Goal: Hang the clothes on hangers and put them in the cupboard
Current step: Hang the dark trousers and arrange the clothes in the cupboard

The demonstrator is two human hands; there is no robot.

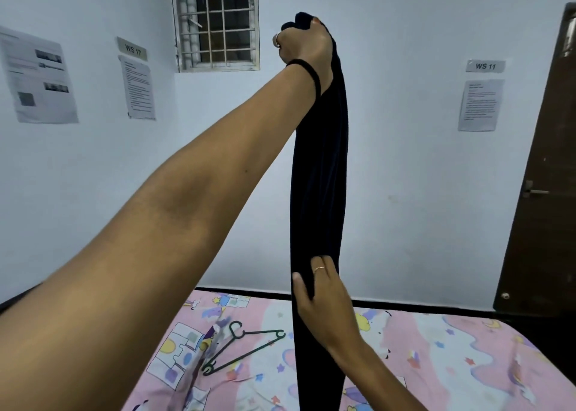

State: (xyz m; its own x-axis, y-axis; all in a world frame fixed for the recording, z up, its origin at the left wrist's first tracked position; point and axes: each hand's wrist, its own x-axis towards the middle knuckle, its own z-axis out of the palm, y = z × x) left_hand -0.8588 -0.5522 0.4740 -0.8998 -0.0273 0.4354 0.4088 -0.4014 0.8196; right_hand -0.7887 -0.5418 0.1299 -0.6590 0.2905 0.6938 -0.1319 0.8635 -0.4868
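Observation:
A long dark navy garment (319, 176) hangs straight down in front of me, bunched into a narrow column. My left hand (304, 44) is raised high and grips its top end in a fist. Lower down, my right hand (321, 298) holds the cloth, thumb on one side and fingers curled round the other. A green hanger (246, 345) lies flat on the bed (436, 364), left of the garment. The garment's lower end runs out of view at the bottom.
The bed has a pink patterned sheet. A patterned cloth (202, 357) lies beside the hanger. A brown door (542, 176) stands at the right, a barred window (218, 20) in the back wall, and papers hang on the walls.

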